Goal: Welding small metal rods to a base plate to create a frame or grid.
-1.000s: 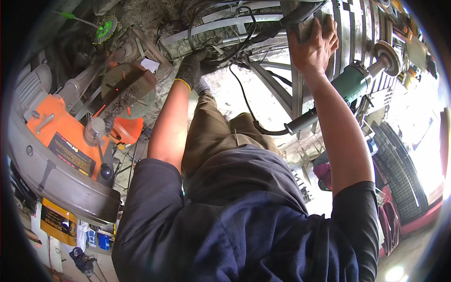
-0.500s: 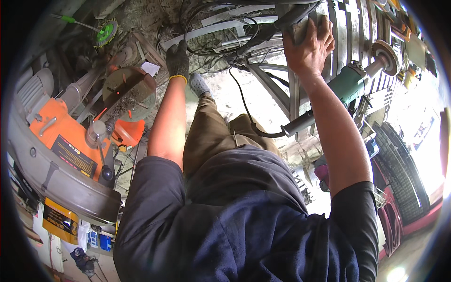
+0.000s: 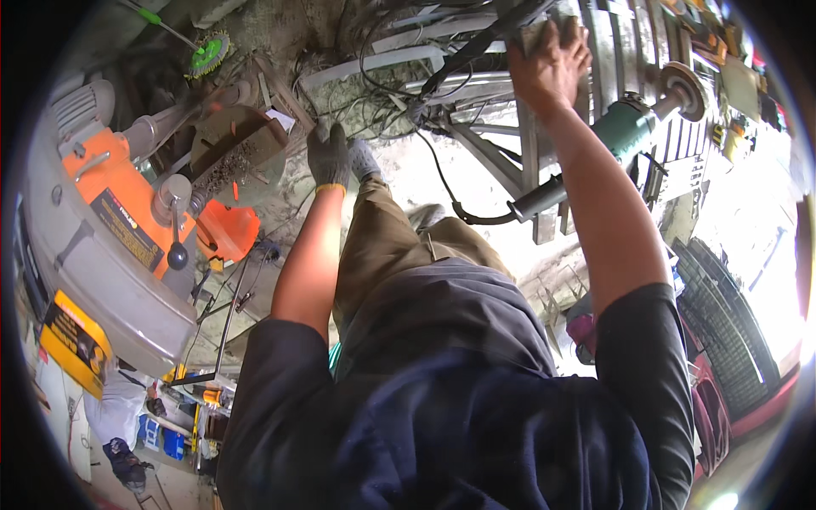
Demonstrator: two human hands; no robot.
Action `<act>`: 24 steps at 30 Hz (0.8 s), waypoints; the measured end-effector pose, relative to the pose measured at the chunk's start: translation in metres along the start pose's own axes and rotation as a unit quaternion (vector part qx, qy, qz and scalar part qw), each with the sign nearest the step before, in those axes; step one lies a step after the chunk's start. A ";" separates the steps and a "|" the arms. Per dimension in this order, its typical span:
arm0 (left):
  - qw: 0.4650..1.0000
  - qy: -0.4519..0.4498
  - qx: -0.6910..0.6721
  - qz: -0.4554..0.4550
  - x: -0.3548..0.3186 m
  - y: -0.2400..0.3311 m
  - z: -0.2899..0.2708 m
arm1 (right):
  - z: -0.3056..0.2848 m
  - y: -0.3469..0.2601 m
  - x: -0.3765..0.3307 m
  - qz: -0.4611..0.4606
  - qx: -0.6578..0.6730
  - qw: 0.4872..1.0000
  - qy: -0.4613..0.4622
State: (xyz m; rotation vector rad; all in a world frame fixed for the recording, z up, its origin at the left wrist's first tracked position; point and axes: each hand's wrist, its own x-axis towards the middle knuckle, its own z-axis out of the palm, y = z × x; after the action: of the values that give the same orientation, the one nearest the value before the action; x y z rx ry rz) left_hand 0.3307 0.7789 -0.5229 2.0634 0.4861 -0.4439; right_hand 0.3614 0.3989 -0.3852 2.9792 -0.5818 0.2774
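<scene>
2 printed areas show, both at the left and slanting. A dark rectangular label (image 3: 127, 228) with a pale logo near its top and rows of smaller print sits on the orange machine housing (image 3: 119, 181). Yellow lettering marks the black panel (image 3: 71, 340) of the yellow box (image 3: 86, 314). The finest print is too small to read.

left grip (image 3: 328, 155) gloved, near foot (image 3: 365, 160) | right grip (image 3: 551, 72) bare, on block (image 3: 532, 36) | green grinder (image 3: 625, 130)
</scene>
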 end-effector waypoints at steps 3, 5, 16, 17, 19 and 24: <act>0.994 -0.057 0.073 0.060 -0.038 -0.003 -0.008 | -0.005 0.013 0.008 -0.003 -0.045 0.998 -0.050; 0.981 -0.157 0.065 0.092 -0.056 -0.020 -0.020 | -0.032 0.046 0.038 -0.015 0.136 0.966 -0.218; 0.954 -0.083 0.282 0.060 -0.195 -0.186 -0.075 | -0.248 0.363 -0.003 0.031 0.137 0.981 -0.131; 0.927 -0.085 0.346 0.119 -0.226 -0.223 -0.095 | -0.231 0.392 -0.010 0.030 0.114 0.984 -0.132; 0.914 -0.162 0.369 0.054 -0.280 -0.232 -0.063 | -0.197 0.464 -0.052 0.024 0.049 0.988 -0.147; 0.849 -0.269 0.438 0.122 -0.347 -0.210 -0.012 | -0.182 0.481 -0.142 0.100 0.072 0.917 -0.379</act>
State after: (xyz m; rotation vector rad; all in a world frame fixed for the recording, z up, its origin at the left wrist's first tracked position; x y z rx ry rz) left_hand -0.0712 0.8336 -0.4975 2.6391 -0.4104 -1.2069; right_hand 0.0201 0.0296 -0.2076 3.0892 -0.9587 -0.9078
